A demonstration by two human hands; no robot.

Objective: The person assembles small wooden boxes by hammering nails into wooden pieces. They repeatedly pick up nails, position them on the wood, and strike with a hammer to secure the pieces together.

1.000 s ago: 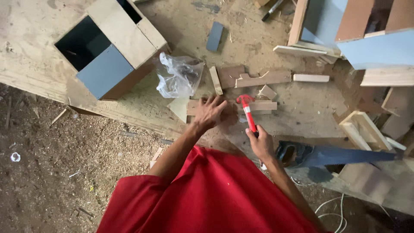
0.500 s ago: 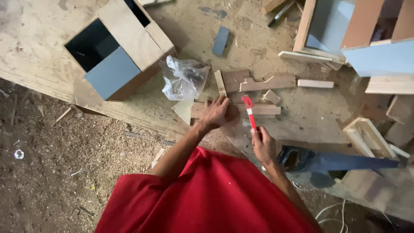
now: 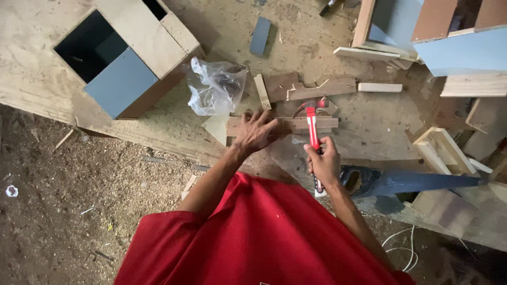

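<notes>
Pressing flat on a narrow wood strip [image 3: 296, 124], the left hand [image 3: 254, 131] has its fingers spread and its grip released — it pins the strip down rather than clasping it. The strip lies crosswise near the front edge of the plywood worktop [image 3: 42, 84], well in from either end. The right hand [image 3: 323, 161] is clenched on the red handle of a hammer [image 3: 312, 126]; the metal head sits over the strip's right half, but whether it touches the wood I cannot tell. Just behind the strip lie brown board offcuts [image 3: 309, 87] and a pale stick [image 3: 262, 92], with a crumpled clear plastic bag [image 3: 214, 87] to their left. A wooden box [image 3: 124, 50] with a grey-blue panel and a dark opening stands towards the worktop's back left corner. A handsaw [image 3: 406, 182] lies along the front edge on the right — its dark handle just beside the right wrist. Sawdust covers the floor [image 3: 79, 200] below.
</notes>
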